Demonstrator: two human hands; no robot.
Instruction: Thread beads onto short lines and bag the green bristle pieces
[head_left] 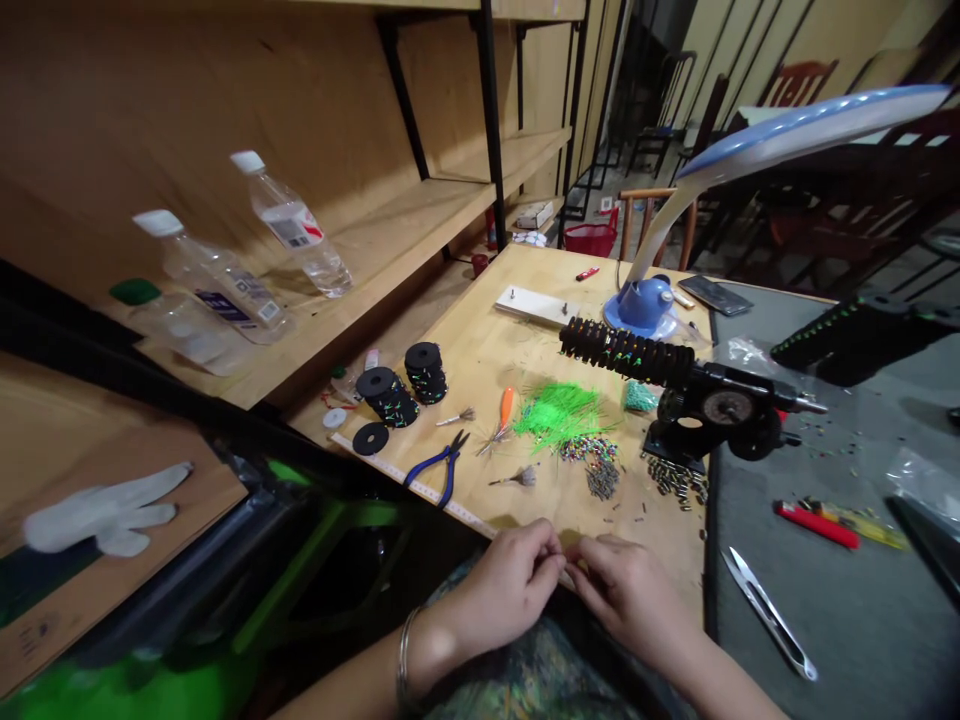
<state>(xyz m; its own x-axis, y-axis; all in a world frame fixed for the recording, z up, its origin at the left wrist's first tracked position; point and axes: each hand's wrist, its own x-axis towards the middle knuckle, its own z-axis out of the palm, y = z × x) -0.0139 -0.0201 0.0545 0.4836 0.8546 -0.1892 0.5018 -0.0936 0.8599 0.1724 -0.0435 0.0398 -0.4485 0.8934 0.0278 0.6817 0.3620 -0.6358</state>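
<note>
At the table's front edge my left hand [520, 572] and my right hand [616, 582] meet, fingertips pinched together. Whatever lies between them is too small to make out. Just beyond are a heap of grey beads [602, 479], a pile of multicoloured beads [589, 449] and a bundle of bright green strands [561, 413]. Small bristly pieces [523, 476] lie left of the beads. Blue-handled pliers [439, 470] rest near the edge, close to an orange-handled tool [507, 406]. Small metal tubes [675, 482] are scattered to the right.
A black winding device [724, 405] carrying a stack of black discs stands at right, before a blue lamp [637, 305]. Black spools [386, 395] stand at left. Thread snips [769, 612] and a red-handled tool [817, 524] lie on the grey mat. Bottles [296, 225] occupy the shelf.
</note>
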